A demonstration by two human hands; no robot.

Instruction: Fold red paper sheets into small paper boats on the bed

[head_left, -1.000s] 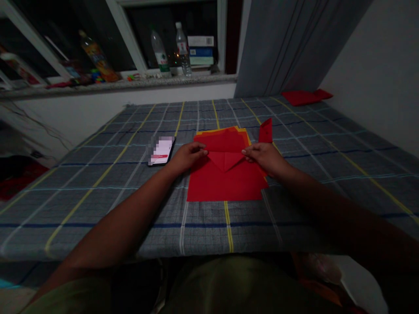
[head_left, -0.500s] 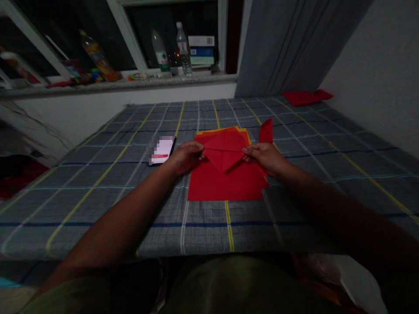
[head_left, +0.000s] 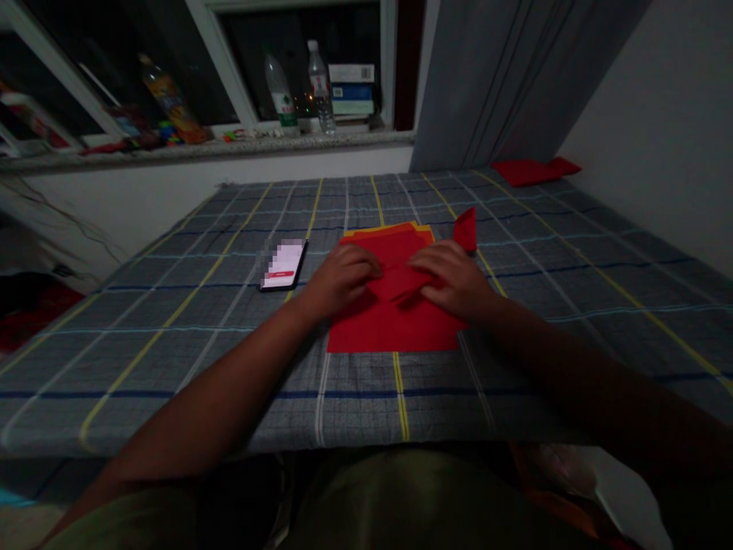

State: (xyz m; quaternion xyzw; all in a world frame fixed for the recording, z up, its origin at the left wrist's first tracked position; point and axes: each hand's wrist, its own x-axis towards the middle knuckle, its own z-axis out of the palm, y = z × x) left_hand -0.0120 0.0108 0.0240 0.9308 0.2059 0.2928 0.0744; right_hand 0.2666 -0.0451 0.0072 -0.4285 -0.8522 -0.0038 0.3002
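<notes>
A piece of folded red paper lies over a stack of red sheets, with orange and yellow sheets showing at the far edge. My left hand has its curled fingers on the left side of the folded paper, which they partly hide. Around the paper's right side, my right hand is closed with fingers on top and the thumb at the near edge. A small folded red paper piece stands just beyond my right hand.
A phone with a lit screen lies left of the stack. Red items rest at the far right corner of the checked cloth. Bottles and stacked boxes stand on the windowsill.
Both hands have moved inward over the folded paper from its side corners. Its flat, pointed shape has become narrower and more covered by my fingers.
</notes>
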